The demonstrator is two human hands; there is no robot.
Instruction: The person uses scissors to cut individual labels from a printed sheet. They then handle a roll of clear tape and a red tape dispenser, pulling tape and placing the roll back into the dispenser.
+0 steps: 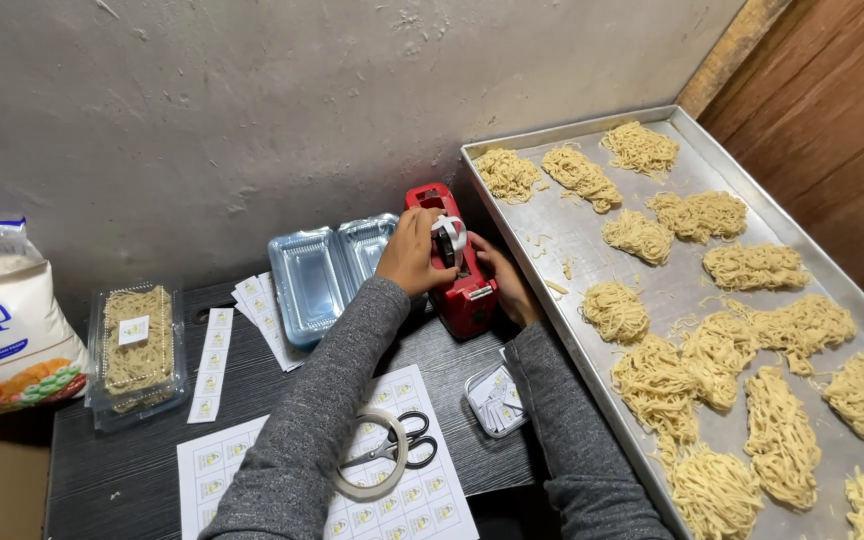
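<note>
Both hands' grip pinches the red tape dispenser: left hand, right hand; tape could snag or tear.

Long metal tray right, holding pale noodle nests. Black-handled scissors on label sheet near. Clear lidded noodle box and white printed bag left. Empty clear plastic containers far.

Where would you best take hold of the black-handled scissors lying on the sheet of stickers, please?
Probably by the two black handle loops of the black-handled scissors, coming from above on their right-hand end. The loops lie flat and uncovered on the white sheet of stickers, while the roll of clear tape rests over the blades and hides them.
</note>
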